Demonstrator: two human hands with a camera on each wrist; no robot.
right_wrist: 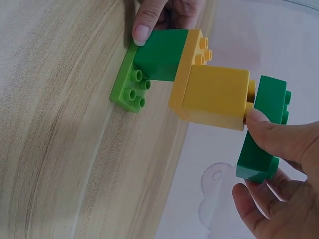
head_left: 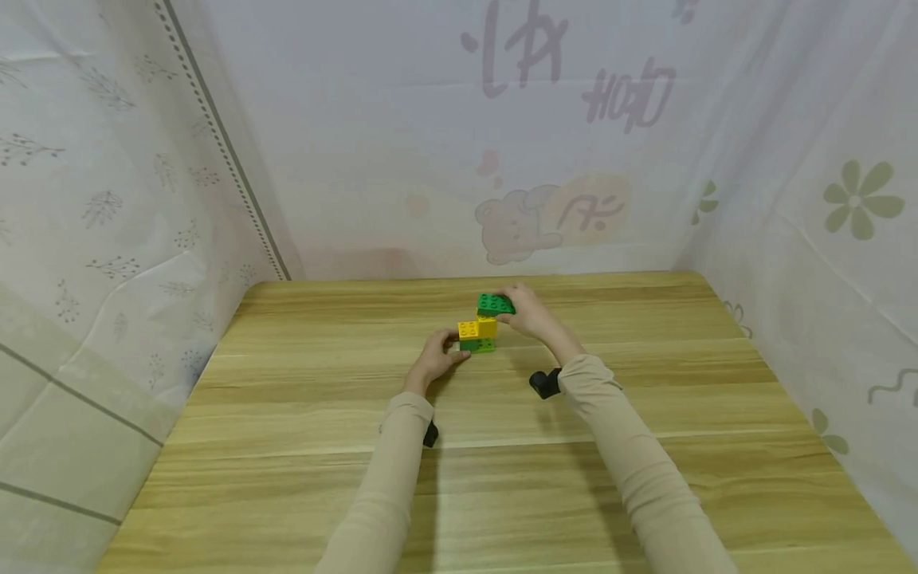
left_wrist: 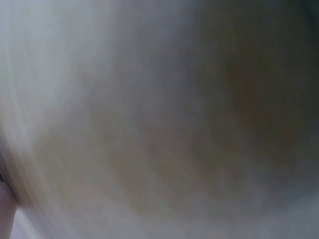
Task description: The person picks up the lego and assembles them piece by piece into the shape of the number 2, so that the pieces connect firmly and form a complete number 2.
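Observation:
A stepped stack of toy building bricks stands on the wooden table. At its foot lies a light green plate [right_wrist: 119, 92], with a dark green brick [right_wrist: 162, 55] on one end. A flat yellow brick [right_wrist: 183, 74] and a taller yellow brick [right_wrist: 214, 97] rise above, stepping rightward in the head view. My left hand [head_left: 433, 359] grips the base, thumb on the light green plate and dark green brick. Between thumb and fingers, my right hand [head_left: 528, 309] pinches a long green brick [right_wrist: 269, 97] right at the studs of the top yellow brick. The left wrist view is blurred.
The wood-grain table [head_left: 287, 478] reaches back to a printed curtain [head_left: 373, 159], with more curtains at both sides. Black wrist cameras sit at the right cuff [head_left: 545, 383] and beneath the left sleeve [head_left: 402, 446].

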